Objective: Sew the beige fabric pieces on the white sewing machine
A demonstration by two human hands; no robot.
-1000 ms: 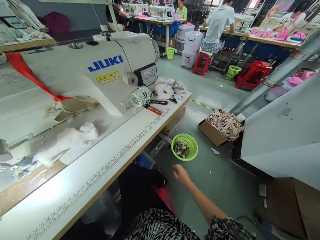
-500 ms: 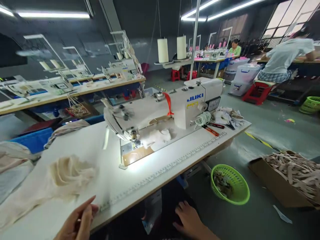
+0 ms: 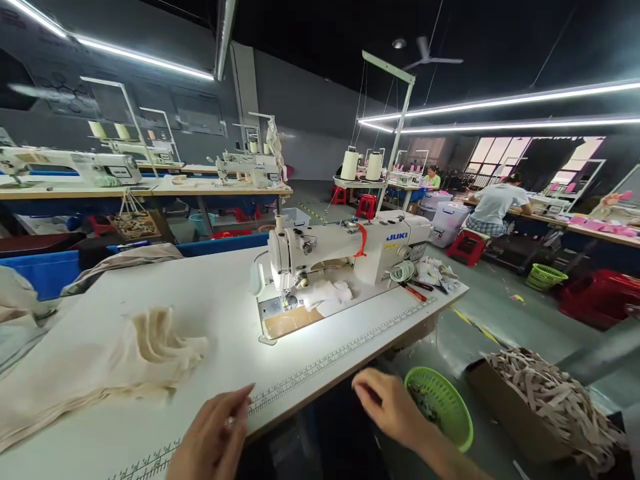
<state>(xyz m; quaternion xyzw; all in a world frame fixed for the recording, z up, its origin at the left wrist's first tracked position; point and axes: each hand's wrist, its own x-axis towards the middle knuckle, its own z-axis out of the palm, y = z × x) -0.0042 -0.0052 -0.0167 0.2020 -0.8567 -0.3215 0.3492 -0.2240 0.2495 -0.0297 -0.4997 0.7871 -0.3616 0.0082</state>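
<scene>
My left hand (image 3: 213,433) is over the front edge of the white sewing table (image 3: 230,287), near the printed ruler strip (image 3: 320,365). Its fingers stretch forward with the thumb beside them, and I see nothing held. To its right my right hand (image 3: 387,405) hovers beyond the table edge, loosely curved, thumb apart from the fingers and holding nothing visible. Ahead stands a white JUKI sewing machine (image 3: 330,247), its lamp lighting the needle area. White cloth (image 3: 330,295) lies beside the needle plate. Crumpled cream fabric (image 3: 155,347) is spread on the table's left part.
Red-handled snips (image 3: 414,292), coiled cord (image 3: 403,271) and scraps (image 3: 440,272) lie at the table's right end. On the floor are a green basket (image 3: 463,420) and a box of fabric strips (image 3: 520,427). Co-workers (image 3: 500,203) sit farther back.
The view has tilted up and turned. My right hand has risen from my lap to about table-edge height. My left hand remains near the table's front edge, now over the ruler.
</scene>
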